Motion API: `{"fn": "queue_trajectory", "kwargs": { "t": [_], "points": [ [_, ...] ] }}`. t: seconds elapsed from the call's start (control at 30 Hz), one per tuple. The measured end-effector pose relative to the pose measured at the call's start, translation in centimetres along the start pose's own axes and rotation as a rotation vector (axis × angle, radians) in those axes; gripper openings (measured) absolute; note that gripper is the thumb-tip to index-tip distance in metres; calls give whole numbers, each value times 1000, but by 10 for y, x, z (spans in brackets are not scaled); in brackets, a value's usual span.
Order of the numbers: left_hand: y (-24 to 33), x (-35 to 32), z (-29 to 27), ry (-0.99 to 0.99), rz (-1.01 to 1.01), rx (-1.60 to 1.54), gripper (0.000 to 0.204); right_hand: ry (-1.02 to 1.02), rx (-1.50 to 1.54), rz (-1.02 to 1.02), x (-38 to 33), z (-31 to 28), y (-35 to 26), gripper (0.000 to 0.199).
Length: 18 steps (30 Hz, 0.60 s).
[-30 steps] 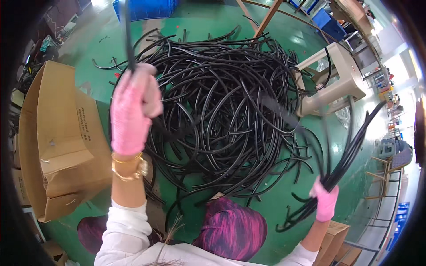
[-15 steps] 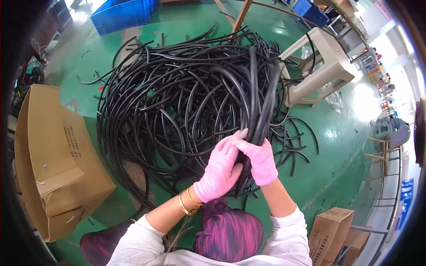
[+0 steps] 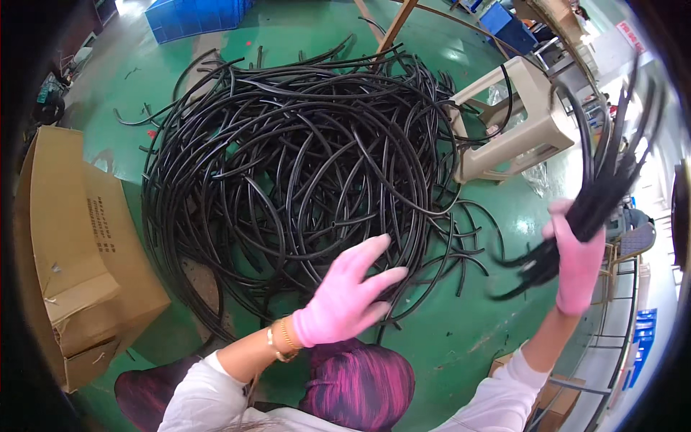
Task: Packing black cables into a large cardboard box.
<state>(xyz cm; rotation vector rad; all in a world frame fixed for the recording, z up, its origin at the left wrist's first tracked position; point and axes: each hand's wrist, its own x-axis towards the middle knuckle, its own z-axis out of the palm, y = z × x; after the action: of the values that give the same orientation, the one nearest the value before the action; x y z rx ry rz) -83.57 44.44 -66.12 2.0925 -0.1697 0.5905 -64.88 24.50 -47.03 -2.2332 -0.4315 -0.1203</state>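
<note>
A large tangled heap of black rubber tubes (image 3: 288, 165) lies on the green floor in front of me. Out to the right, my right hand (image 3: 579, 263), in a pink glove, is closed round a bundle of black tubes (image 3: 601, 191). The bundle is raised and tilted, its ends blurred by motion at both top and bottom. Over the near edge of the heap is my left hand (image 3: 345, 291), also pink-gloved. Its fingers are spread and nothing is in them.
At left stands a brown cardboard box (image 3: 101, 252) with its flaps up. A beige plastic stool (image 3: 515, 119) touches the heap's right side. A blue crate (image 3: 194, 18) is at the far left. Another cardboard box (image 3: 551, 403) sits near my right arm, partly hidden.
The right hand has swung to the right, carrying the bundle of tubes away from the heap. My left hand has come off the bundle and opened.
</note>
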Motion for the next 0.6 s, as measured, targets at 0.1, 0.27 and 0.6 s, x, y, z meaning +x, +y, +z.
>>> {"fn": "queue_trajectory", "kwargs": {
  "t": [0.1, 0.27, 0.6],
  "points": [
    [-25, -38, -16, -9, -141, 84, 54, -98, -203, 77, 45, 62, 25, 17],
    [-45, -71, -29, 12, -352, 110, 50, -499, -699, -267, 63, 220, 165, 33],
    [-67, -104, -53, -14, -484, 102, 43, -360, -623, -298, 63, 209, 208, 27]
  ]
}}
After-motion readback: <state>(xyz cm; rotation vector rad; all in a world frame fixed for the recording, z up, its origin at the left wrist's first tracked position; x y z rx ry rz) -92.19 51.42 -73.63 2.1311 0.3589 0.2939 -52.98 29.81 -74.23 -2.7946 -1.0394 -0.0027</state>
